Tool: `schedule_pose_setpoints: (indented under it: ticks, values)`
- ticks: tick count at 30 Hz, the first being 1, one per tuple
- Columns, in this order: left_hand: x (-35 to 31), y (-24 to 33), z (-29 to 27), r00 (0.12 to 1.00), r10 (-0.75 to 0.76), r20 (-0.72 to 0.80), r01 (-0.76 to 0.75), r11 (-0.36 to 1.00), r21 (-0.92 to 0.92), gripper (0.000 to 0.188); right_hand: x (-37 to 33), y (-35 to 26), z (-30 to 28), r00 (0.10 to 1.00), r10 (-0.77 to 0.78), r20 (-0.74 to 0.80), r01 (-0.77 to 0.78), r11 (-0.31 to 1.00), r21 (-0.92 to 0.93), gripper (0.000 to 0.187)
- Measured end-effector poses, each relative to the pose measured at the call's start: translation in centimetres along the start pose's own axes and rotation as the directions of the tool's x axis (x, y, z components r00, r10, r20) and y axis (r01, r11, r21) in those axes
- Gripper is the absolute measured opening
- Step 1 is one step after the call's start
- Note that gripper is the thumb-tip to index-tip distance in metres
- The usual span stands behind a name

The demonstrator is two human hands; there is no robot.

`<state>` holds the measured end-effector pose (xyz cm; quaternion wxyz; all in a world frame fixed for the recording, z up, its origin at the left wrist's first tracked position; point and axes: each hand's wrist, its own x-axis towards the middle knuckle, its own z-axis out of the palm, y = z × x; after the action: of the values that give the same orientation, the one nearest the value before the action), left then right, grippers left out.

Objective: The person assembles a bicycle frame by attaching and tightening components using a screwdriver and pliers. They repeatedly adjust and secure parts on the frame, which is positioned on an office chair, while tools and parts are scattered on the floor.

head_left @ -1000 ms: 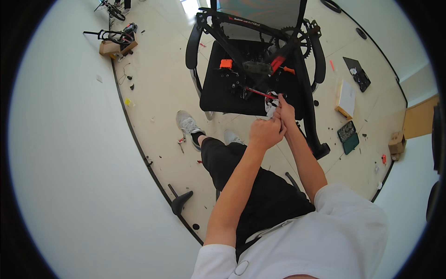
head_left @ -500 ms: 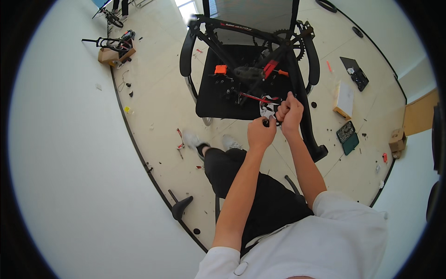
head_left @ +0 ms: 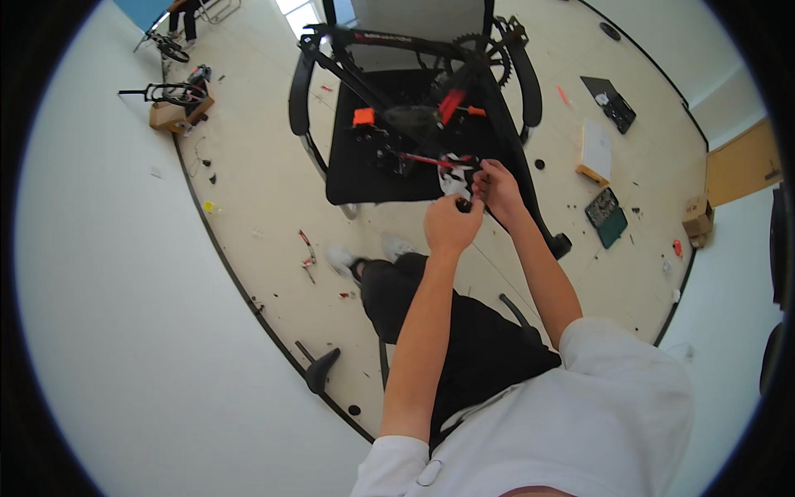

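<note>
Over the front edge of a black office chair (head_left: 352,178), both my hands are close together on a small black part (head_left: 464,204) whose kind I cannot make out. My left hand (head_left: 451,225) is closed around its near end. The curled fingers of my right hand (head_left: 498,189) pinch its far side. Just beyond them lies a crumpled white and dark piece (head_left: 453,180), with a thin red rod-like thing (head_left: 426,160) beside it. A black bicycle frame (head_left: 397,39) with a chainring (head_left: 501,62) rests across the chair. An orange block (head_left: 363,116) and small loose parts sit on the seat.
On the floor at right are an open black case (head_left: 613,106), a white and yellow box (head_left: 595,151) and a green bit case (head_left: 607,224). A bicycle saddle (head_left: 323,370) lies by the left wall. Behind it stands a cardboard box (head_left: 170,116); a person (head_left: 184,21) is at far left.
The whole view has shifted, so chair and frame appear farther left and higher. My right hand sits slightly lower relative to the chair and has turned a little; both hands stay together at the part.
</note>
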<state>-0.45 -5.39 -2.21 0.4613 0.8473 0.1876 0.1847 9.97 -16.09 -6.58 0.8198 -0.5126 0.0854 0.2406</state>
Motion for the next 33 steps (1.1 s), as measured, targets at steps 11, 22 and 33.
schedule_pose_setpoints:
  ticks: [11,22,33]
  values:
    - [0.4,-0.5,-2.3,0.965,-0.262,0.001,0.261,0.96,-0.099,0.042,0.6,4.1,0.7,0.701,-0.585,0.409,0.455,-0.076,-0.887,0.088]
    - [-0.2,0.0,-1.4,0.971,-0.236,0.045,0.241,0.958,-0.158,0.039,3.1,4.0,0.3,0.658,-0.459,0.597,0.639,-0.079,-0.765,0.048]
    - [0.1,-2.4,0.4,0.928,-0.358,0.103,0.372,0.872,-0.318,0.038,6.2,2.1,-1.0,0.993,-0.005,-0.118,0.002,1.0,-0.029,0.021]
